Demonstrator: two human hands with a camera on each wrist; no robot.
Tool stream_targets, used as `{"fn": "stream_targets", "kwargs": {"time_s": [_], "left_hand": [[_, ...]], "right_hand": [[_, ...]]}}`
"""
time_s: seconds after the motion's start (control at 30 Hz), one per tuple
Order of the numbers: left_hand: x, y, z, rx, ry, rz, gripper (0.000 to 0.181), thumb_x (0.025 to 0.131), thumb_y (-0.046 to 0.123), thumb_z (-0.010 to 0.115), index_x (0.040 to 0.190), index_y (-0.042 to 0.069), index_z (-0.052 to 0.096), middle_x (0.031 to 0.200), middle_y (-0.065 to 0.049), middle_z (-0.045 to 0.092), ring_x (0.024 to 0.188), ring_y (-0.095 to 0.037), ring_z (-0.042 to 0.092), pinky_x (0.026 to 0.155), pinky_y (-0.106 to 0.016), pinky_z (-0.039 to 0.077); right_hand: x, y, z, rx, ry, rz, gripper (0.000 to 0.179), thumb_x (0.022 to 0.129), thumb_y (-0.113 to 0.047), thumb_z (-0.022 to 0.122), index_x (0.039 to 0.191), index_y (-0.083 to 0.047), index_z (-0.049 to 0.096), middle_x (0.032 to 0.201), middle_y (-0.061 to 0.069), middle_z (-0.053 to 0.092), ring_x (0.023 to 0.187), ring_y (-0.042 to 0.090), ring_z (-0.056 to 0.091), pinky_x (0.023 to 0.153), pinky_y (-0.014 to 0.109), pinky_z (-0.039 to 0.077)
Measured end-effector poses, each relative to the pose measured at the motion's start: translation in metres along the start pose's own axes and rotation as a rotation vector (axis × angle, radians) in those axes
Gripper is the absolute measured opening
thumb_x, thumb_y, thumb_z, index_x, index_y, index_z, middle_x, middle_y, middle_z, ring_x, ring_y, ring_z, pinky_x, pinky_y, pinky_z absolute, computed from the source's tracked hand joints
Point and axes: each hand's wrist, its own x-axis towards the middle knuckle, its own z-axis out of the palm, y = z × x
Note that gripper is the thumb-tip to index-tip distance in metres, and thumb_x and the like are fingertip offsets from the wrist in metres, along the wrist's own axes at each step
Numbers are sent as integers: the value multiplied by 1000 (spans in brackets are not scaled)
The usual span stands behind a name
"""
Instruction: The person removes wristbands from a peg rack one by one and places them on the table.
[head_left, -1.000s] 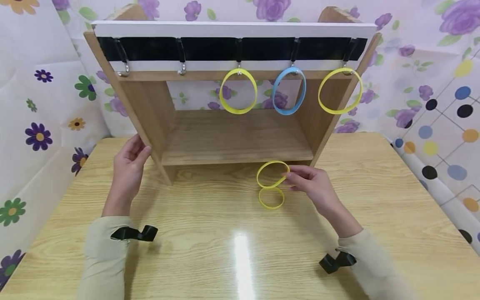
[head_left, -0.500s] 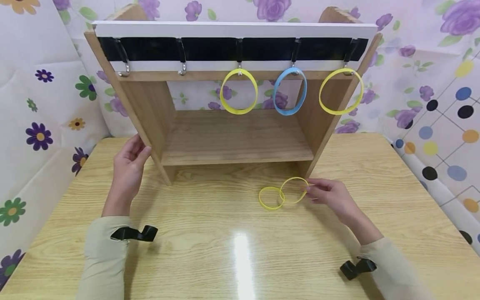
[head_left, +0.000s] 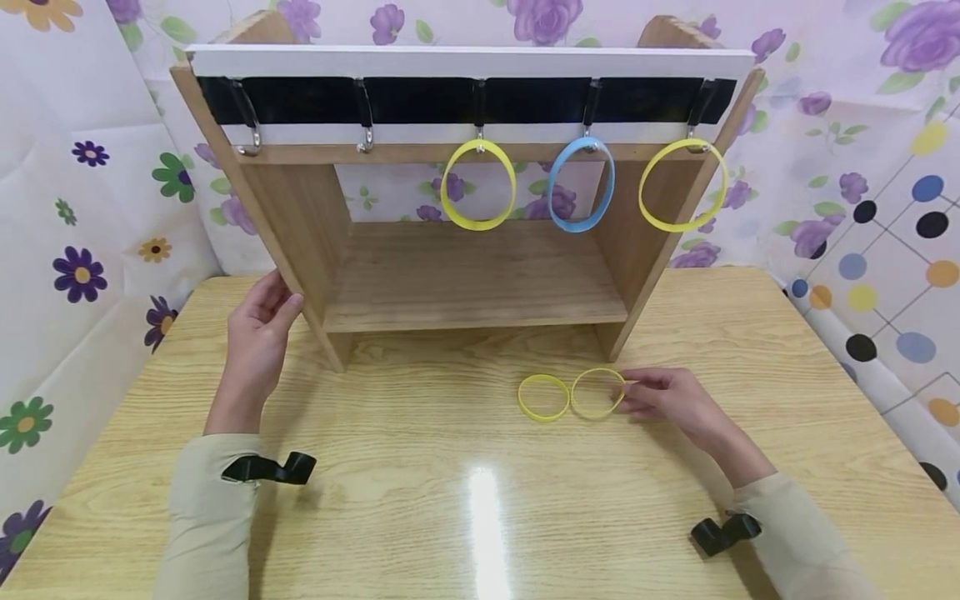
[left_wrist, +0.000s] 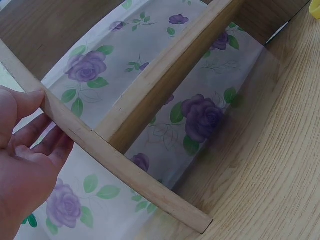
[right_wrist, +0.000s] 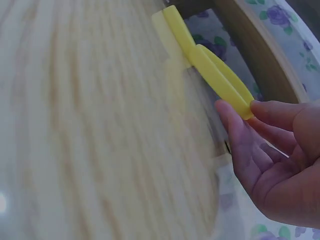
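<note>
My left hand [head_left: 258, 342] grips the front edge of the left side panel [head_left: 264, 215] of a wooden shelf [head_left: 472, 279]; in the left wrist view its thumb presses the near face while the fingers reach behind. Low over the table, my right hand [head_left: 675, 400] pinches the right side of a thin yellow ring [head_left: 597, 417] between thumb and fingers. The held ring [right_wrist: 222, 82] shows edge-on in the right wrist view. A second yellow ring [head_left: 543, 419] lies flat on the table just left of it, their rims side by side.
Across the shelf's top runs a white-and-black rail [head_left: 420, 100] with several metal hooks. A yellow ring [head_left: 480, 226], a blue ring [head_left: 574, 226] and another yellow ring [head_left: 675, 227] hang there. Two bare hooks, one a left hook [head_left: 251, 142], are at the left. Patterned cloth [head_left: 825, 150] surrounds the table [head_left: 375, 517].
My right hand has moved right and lower with its yellow ring, from in front of and above the other ring to beside it. The left hand has stayed on the panel.
</note>
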Motion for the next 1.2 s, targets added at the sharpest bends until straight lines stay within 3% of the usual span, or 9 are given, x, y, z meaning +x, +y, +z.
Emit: {"fn": "stream_targets", "kwargs": {"time_s": [0.2,0.67,1.1,1.2], "left_hand": [[1,-1,0,1,-10,14,43,97,-5,50,140,-3,46,132,-8,52,121,-20,47,96,-21,41],[1,-2,-2,4,-7,0,45,97,-3,51,142,-4,43,136,-12,50,123,-20,46,98,-21,40],[0,-5,-3,2,-27,16,45,97,-2,53,142,-2,45,138,-12,48,125,-20,45,99,-20,40],[0,-4,-4,9,-29,15,45,97,-1,53,142,-1,45,139,-12,48,125,-20,45,99,-20,40]], "right_hand": [[1,-1,2,-76,-25,-14,42,96,-3,57,128,21,46,110,28,64,85,18,69,73,33,57],[0,-12,-1,-352,70,-49,32,94,-9,60,120,11,61,102,19,69,86,25,68,67,33,57],[-4,-51,18,-355,102,-180,32,97,-12,59,120,10,62,111,25,65,99,37,64,73,32,56],[-5,-66,24,-341,102,-202,33,97,-16,60,120,7,63,114,22,65,100,32,64,75,33,56]]}}
